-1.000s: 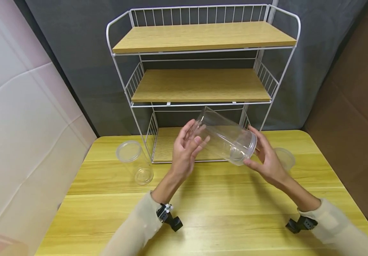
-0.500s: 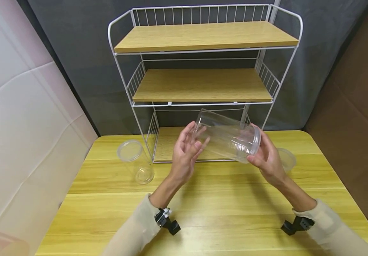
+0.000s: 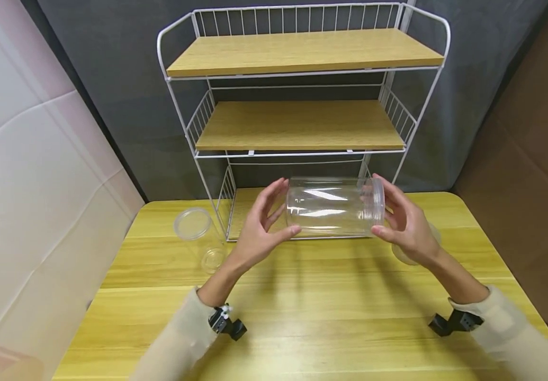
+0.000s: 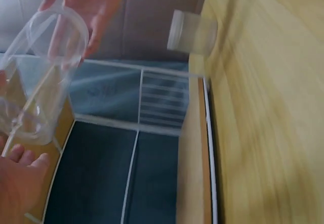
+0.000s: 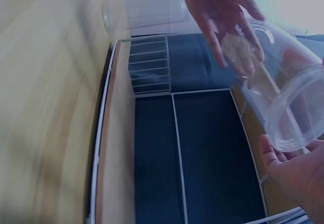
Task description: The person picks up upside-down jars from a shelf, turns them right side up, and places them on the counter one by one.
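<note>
A large clear plastic jar [image 3: 331, 206] lies level in the air in front of the rack, its ringed mouth end to the right. My left hand [image 3: 259, 227] holds the base end, thumb low on the near side and fingers up at the far edge. The mouth end is gripped by my right hand [image 3: 409, 227], with the thumb below and fingers behind the rim. In the left wrist view the jar [image 4: 61, 92] slants between both hands. The right wrist view shows the left hand [image 5: 223, 21] at the base, its fingers overlapping the clear wall.
Behind the hands stands a white wire rack with wooden shelves [image 3: 302, 124]. A tall clear jar [image 3: 192, 225] is on the table [image 3: 321, 317] at the left. A shorter clear jar [image 4: 195, 34] stands at the right, partly hidden by the right hand in the head view.
The held jar has turned from a slant, mouth end low, to level. My left hand has shifted slightly left, its fingers now at the base edge. The right hand keeps the mouth end.
</note>
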`<state>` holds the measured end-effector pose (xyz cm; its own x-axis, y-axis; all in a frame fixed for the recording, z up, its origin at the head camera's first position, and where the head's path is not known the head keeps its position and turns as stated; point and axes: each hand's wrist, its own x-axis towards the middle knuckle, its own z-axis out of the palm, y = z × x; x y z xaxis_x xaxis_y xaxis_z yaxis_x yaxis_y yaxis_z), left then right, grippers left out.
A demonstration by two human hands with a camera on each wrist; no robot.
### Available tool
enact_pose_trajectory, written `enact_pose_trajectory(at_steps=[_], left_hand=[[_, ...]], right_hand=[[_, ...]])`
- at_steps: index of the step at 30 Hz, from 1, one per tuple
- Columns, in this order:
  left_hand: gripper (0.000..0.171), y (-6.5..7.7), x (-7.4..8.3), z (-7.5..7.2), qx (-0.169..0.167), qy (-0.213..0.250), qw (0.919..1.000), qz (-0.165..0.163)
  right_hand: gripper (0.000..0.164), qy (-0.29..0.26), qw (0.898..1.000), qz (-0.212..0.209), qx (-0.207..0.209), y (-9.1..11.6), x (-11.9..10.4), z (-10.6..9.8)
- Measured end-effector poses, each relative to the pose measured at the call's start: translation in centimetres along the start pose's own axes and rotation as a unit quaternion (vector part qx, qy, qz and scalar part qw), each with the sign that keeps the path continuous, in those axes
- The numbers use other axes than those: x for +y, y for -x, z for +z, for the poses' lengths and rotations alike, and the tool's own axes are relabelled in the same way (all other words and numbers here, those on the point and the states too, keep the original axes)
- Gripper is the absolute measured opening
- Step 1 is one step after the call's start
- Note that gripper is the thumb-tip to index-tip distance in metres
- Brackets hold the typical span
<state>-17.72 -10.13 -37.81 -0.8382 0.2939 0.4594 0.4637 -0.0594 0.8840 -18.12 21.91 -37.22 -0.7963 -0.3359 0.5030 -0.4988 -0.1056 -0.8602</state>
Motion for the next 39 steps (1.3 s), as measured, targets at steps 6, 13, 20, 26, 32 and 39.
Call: enact_pose_trajectory(at_steps=[6,13,20,26,32,39], left_hand=[[0.099,0.1,0.2,-1.1,-0.015,-0.157,0.9863,0.047],[0.096,0.1,-0.6,-1.7,-0.033,-0.29,0.9548,0.054],[0.094,0.5,-2.0,-1.8,-0.066,-0.328,0.9424,-0.004],[0.089,1.2,-3.5,-1.6,-0.089,-0.327,0.9404,-0.029],[0.089,1.8,-4.7,-1.3,-0.122,-0.311,0.9413,-0.051],[0.089,2.2,-5.8,-1.2,-0.151,-0.271,0.9466,-0.087]], right_hand=[[0.097,0.111,0.993,0.007,-0.025,-0.9,-1.1,-0.3],[0.106,0.251,0.966,-0.026,-0.057,-2.3,-1.7,0.0],[0.106,0.347,0.934,-0.035,-0.077,-3.6,-1.6,0.9],[0.102,0.353,0.93,-0.034,-0.096,-4.2,-1.0,2.1],[0.1,0.354,0.926,-0.054,-0.116,-4.3,0.4,3.5],[0.097,0.342,0.928,-0.031,-0.147,-3.8,1.8,4.6]])
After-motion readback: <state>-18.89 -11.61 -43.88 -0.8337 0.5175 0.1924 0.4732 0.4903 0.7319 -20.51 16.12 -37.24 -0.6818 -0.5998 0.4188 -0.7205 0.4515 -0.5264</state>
